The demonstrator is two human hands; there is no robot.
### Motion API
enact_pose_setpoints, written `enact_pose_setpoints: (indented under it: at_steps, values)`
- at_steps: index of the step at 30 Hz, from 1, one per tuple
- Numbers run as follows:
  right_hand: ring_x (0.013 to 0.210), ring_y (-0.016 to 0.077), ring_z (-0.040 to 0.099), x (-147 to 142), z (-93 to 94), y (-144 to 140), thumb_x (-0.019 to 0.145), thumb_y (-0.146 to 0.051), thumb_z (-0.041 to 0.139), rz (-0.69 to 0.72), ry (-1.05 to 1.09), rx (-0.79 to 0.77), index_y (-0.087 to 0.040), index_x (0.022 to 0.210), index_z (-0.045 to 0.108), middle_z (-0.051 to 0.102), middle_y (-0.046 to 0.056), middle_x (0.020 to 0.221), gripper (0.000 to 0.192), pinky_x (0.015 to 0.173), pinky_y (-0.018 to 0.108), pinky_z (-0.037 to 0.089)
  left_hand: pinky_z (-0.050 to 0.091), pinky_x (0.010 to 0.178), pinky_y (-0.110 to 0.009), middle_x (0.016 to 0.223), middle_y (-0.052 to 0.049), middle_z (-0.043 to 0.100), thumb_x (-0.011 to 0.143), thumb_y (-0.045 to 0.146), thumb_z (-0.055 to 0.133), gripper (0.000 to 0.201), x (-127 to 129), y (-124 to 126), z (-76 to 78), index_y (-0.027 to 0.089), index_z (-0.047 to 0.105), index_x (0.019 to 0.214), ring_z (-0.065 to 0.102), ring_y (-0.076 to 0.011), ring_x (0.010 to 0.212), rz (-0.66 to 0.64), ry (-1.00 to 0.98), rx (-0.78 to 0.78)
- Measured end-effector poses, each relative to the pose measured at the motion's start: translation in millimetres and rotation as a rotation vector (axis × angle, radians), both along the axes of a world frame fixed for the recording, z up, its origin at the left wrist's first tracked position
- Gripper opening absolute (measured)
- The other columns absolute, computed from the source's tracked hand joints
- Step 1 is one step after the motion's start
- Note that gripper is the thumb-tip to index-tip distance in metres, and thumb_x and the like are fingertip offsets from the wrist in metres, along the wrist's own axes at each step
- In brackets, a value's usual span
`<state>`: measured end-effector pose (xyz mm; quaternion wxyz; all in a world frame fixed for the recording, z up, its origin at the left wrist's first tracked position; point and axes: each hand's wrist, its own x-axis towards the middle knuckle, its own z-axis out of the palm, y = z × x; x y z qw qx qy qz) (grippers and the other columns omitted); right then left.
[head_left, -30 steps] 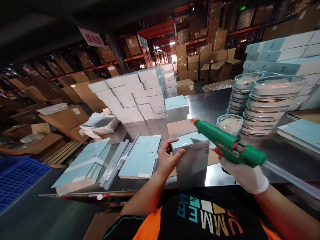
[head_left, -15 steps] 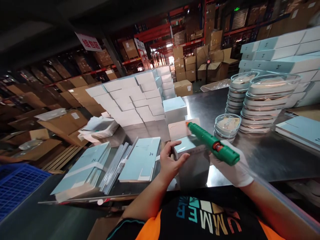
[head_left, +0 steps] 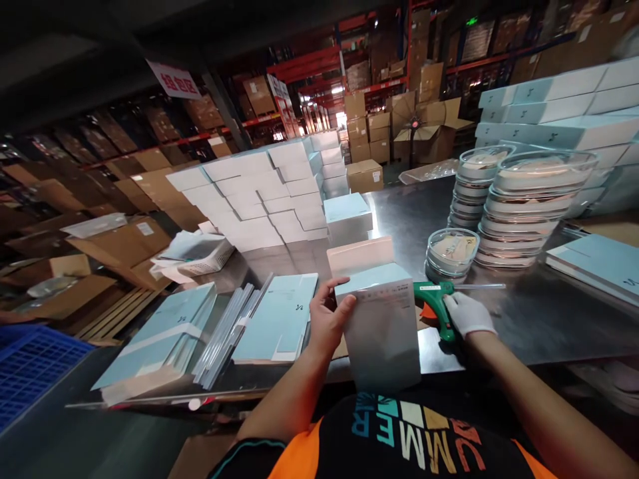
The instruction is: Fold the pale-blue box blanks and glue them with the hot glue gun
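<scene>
Box (head_left: 382, 339) sits at the near edge of the counter (head_left: 529, 326), and our bare left hand (head_left: 329, 313) holds its top left corner, thumb on the near face. Our gloved right hand (head_left: 469, 316) is against the back of the glue gun (head_left: 440, 309), just right of the box; we cannot tell whether its fingers grip the handle. We judge this box only partly done: its near face and blue top are formed, but a pale flap (head_left: 362, 255) stands up just beyond. On the left, blanks (head_left: 282, 309) and clear sticks (head_left: 229, 332) lie flat, which we read as work left. Farther off, a lone box (head_left: 348, 216) and stacked boxes (head_left: 254, 193) look finished.

We cannot see where the flap joins, since the box hides its foot. The box also covers the gun's nozzle, so neither tip nor glue shows. Its far and right walls are turned from us, its print is too small to read, and the far shelves (head_left: 304, 70) are dim.
</scene>
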<state>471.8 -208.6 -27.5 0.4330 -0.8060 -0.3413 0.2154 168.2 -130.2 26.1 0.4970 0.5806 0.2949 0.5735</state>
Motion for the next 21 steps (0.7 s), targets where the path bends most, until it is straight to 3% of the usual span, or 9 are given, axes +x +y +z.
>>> enact_pose_setpoints:
  at_steps: [3, 6, 8, 10, 14, 16, 19, 21]
  values:
    - [0.128, 0.0381, 0.072, -12.8, 18.1, -0.7, 0.095, -0.056, 0.063, 0.013, -0.017, 0.151, -0.023, 0.107, 0.076, 0.082, 0.017, 0.119, 0.038, 0.102, 0.046, 0.059, 0.051, 0.071, -0.029, 0.092, -0.005, 0.075, 0.068, 0.073, 0.094, 0.070, 3.8, 0.0, -2.2, 0.020, 0.079, 0.110, 0.066, -0.0209, 0.081, -0.051, -0.008, -0.005]
    - [0.127, 0.0313, 0.073, -45.7, 46.3, -0.2, 0.097, -0.063, 0.060, 0.309, 0.217, 0.459, -0.025, 0.141, 0.065, 0.078, 0.012, 0.135, 0.057, 0.106, 0.044, 0.059, 0.052, 0.071, -0.029, 0.095, -0.006, 0.075, 0.069, 0.074, 0.093, 0.068, 8.2, -1.7, -4.6, 0.021, 0.079, 0.109, 0.067, -0.0214, 0.082, -0.098, 0.023, 0.055]
    - [0.122, 0.0311, 0.075, -65.1, 63.3, 1.0, 0.095, -0.058, 0.065, 0.489, 0.332, 0.546, -0.025, 0.139, 0.066, 0.079, 0.011, 0.131, 0.056, 0.101, 0.043, 0.062, 0.052, 0.070, -0.029, 0.093, -0.005, 0.075, 0.072, 0.075, 0.091, 0.067, 10.6, -3.3, -6.1, 0.021, 0.079, 0.109, 0.067, -0.0209, 0.080, -0.143, 0.051, 0.098]
    - [0.117, 0.0302, 0.075, -74.3, 72.2, 1.6, 0.091, -0.050, 0.069, 0.527, 0.334, 0.538, -0.024, 0.129, 0.071, 0.080, 0.009, 0.125, 0.046, 0.097, 0.041, 0.063, 0.054, 0.073, -0.031, 0.094, -0.005, 0.074, 0.076, 0.076, 0.088, 0.064, 13.2, -4.2, -8.1, 0.022, 0.078, 0.108, 0.069, -0.0215, 0.083, -0.165, 0.076, 0.137]
    - [0.126, 0.0333, 0.072, -64.6, 64.5, -4.1, 0.081, -0.054, 0.088, 0.532, 0.221, 0.616, -0.023, 0.126, 0.070, 0.077, 0.012, 0.133, 0.057, 0.109, 0.048, 0.059, 0.059, 0.096, -0.040, 0.119, -0.010, 0.073, 0.078, 0.074, 0.089, 0.058, 20.0, -1.0, -12.3, 0.023, 0.068, 0.098, 0.074, -0.0284, 0.114, -0.083, -0.011, 0.191]
    - [0.136, 0.0357, 0.068, -57.5, 57.2, -11.3, 0.078, -0.058, 0.094, 0.581, 0.112, 0.619, -0.024, 0.122, 0.073, 0.072, 0.015, 0.145, 0.060, 0.117, 0.052, 0.055, 0.058, 0.104, -0.044, 0.117, -0.009, 0.074, 0.078, 0.071, 0.092, 0.060, 21.7, 2.6, -12.8, 0.024, 0.063, 0.102, 0.074, -0.0292, 0.120, -0.079, -0.097, 0.216]
    - [0.149, 0.0342, 0.061, -56.3, 54.8, -23.3, 0.090, -0.056, 0.088, 0.670, 0.030, 0.645, -0.027, 0.114, 0.080, 0.066, 0.012, 0.158, 0.038, 0.128, 0.054, 0.045, 0.058, 0.107, -0.048, 0.106, -0.008, 0.076, 0.085, 0.066, 0.089, 0.050, 19.2, 6.9, -10.0, 0.024, 0.070, 0.105, 0.075, -0.0290, 0.117, -0.170, -0.044, 0.350]
    - [0.149, 0.0316, 0.061, -59.3, 59.5, -28.9, 0.098, -0.052, 0.081, 0.729, 0.044, 0.683, -0.030, 0.115, 0.083, 0.066, 0.010, 0.159, 0.027, 0.128, 0.053, 0.046, 0.057, 0.109, -0.051, 0.107, -0.010, 0.079, 0.093, 0.061, 0.083, 0.038, 15.7, 8.1, -6.6, 0.024, 0.078, 0.099, 0.075, -0.0297, 0.118, -0.228, 0.019, 0.467]
